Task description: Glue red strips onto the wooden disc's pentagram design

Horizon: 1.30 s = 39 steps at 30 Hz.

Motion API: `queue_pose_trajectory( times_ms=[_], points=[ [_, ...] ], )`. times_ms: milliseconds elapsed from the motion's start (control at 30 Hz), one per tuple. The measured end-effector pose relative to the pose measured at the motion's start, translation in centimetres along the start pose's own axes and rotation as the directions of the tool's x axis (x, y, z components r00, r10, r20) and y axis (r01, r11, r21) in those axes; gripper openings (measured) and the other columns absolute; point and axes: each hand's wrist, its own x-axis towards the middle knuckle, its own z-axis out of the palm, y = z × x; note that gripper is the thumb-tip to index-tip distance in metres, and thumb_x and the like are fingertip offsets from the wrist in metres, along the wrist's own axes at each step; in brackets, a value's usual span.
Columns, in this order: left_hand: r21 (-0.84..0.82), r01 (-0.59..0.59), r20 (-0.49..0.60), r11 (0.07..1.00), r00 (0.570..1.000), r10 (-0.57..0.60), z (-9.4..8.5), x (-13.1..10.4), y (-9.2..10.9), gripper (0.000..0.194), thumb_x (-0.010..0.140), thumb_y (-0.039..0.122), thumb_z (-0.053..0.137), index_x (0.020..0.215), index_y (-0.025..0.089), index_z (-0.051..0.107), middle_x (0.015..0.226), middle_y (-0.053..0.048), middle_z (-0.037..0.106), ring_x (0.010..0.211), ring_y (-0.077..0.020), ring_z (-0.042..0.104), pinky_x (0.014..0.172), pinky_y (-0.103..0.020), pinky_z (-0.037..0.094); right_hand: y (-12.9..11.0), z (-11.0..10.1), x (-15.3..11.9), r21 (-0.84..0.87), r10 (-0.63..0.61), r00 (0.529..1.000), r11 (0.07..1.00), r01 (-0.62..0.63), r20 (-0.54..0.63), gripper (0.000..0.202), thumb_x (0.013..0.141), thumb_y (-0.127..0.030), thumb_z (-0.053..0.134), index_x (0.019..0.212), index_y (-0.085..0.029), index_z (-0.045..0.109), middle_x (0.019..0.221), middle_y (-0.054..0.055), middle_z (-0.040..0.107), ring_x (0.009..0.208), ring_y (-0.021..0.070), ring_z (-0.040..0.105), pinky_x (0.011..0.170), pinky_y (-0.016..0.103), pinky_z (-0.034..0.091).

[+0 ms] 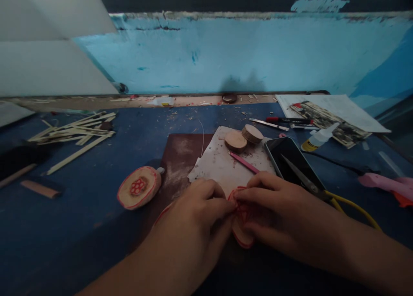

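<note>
A round wood slice [242, 235] with red lines on its face and along its rim is held between my two hands, tilted and partly covered by fingers. My left hand [203, 214] is closed, thumb and forefinger pinched at the slice's upper left edge. My right hand [274, 201] grips the slice from the right, fingertips on its top and side. Whether a thin red strand lies between the fingertips is too dark to tell. To the left rests another wood slice [138, 187] with a red flower and red rim. Part of a further red-edged piece shows beneath my left wrist.
Beyond my hands, a white sheet [213, 158] on a maroon board [174, 154] bears two plain wood slices [235, 141] and a pink pencil [243, 161]. Rightward are a phone [284, 154], yellow-handled scissors [309, 185], a glue bottle [319, 137] and a pink glue gun [387, 184]. Thin sticks [80, 130] lie left.
</note>
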Motion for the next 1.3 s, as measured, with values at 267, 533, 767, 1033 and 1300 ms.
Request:
queue_pose_trajectory(
  times_ms=[267,533,767,1033,1300],
  points=[
    [0.051,0.028,-0.017,0.998,0.999,-0.027,0.5,0.0,0.0,0.025,0.103,0.028,0.064,0.084,0.031,0.081,0.092,0.002,0.07,0.076,-0.0137,0.068,0.067,-0.027,0.049,0.2,0.3,0.1,-0.031,-0.084,0.995,0.996,0.082,-0.05,0.04,0.1,-0.019,0.071,0.138,-0.033,0.07,0.121,0.005,0.061,0.105,0.0176,0.067,0.094,0.032,0.058],
    [0.131,-0.059,-0.111,0.99,0.991,0.074,-0.7,1.1,0.3,0.014,0.099,0.036,0.073,0.093,0.027,0.082,0.087,-0.001,0.07,0.08,-0.0182,0.069,0.071,-0.027,0.056,0.1,0.2,0.1,-0.059,-0.059,0.997,0.997,0.055,-0.054,0.033,0.1,-0.021,0.071,0.13,-0.032,0.072,0.123,0.006,0.06,0.102,0.0178,0.067,0.091,0.034,0.058],
    [0.12,-0.101,-0.086,0.988,0.99,0.111,-1.4,0.8,-0.4,0.015,0.099,0.02,0.07,0.093,0.027,0.081,0.096,0.0,0.07,0.083,-0.015,0.069,0.074,-0.025,0.054,0.0,0.2,0.1,-0.025,-0.031,0.998,0.999,0.03,-0.049,0.01,0.099,-0.023,0.072,0.108,-0.027,0.074,0.123,0.005,0.06,0.1,0.0167,0.068,0.092,0.033,0.058],
    [-0.011,-0.052,0.043,0.999,0.998,0.053,0.1,0.2,-0.2,0.027,0.101,0.014,0.068,0.089,0.032,0.084,0.097,0.003,0.07,0.083,-0.0126,0.069,0.074,-0.026,0.052,0.2,0.1,0.2,-0.026,-0.043,0.998,0.999,0.042,-0.041,0.032,0.097,-0.02,0.074,0.126,-0.034,0.075,0.123,0.004,0.059,0.104,0.0174,0.068,0.095,0.034,0.058],
    [-0.019,-0.093,-0.048,0.995,0.995,0.092,0.1,0.7,0.0,0.017,0.096,0.007,0.073,0.093,0.023,0.081,0.094,0.002,0.071,0.083,-0.012,0.07,0.071,-0.022,0.051,0.3,0.0,0.1,-0.01,-0.022,0.999,1.0,0.021,-0.03,0.033,0.095,-0.017,0.075,0.122,-0.036,0.075,0.124,0.003,0.058,0.103,0.0164,0.069,0.096,0.035,0.058]
  ],
)
